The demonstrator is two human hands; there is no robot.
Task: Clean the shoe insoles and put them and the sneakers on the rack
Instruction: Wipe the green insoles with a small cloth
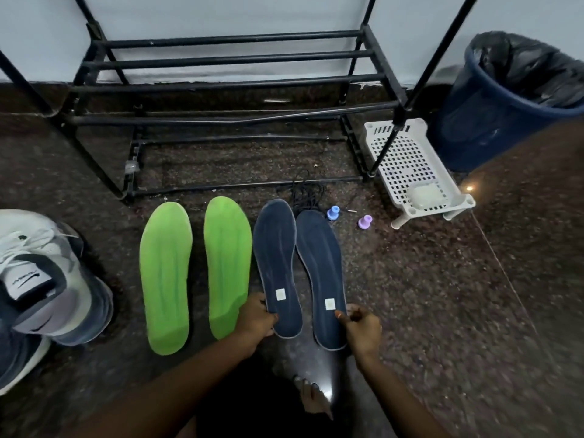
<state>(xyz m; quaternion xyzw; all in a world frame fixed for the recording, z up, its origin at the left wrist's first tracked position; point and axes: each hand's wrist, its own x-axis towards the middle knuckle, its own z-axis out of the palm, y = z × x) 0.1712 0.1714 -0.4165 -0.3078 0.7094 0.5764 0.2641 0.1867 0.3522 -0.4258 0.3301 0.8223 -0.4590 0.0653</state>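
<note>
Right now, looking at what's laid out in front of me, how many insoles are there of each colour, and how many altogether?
Green insoles: 2
Dark blue insoles: 2
Total: 4

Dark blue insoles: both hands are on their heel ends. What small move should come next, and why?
Probably lift both by the heels toward the rack: the left hand holds the left dark blue insole, the right hand pinches the right dark blue insole, both lying on the floor just before it.
</note>
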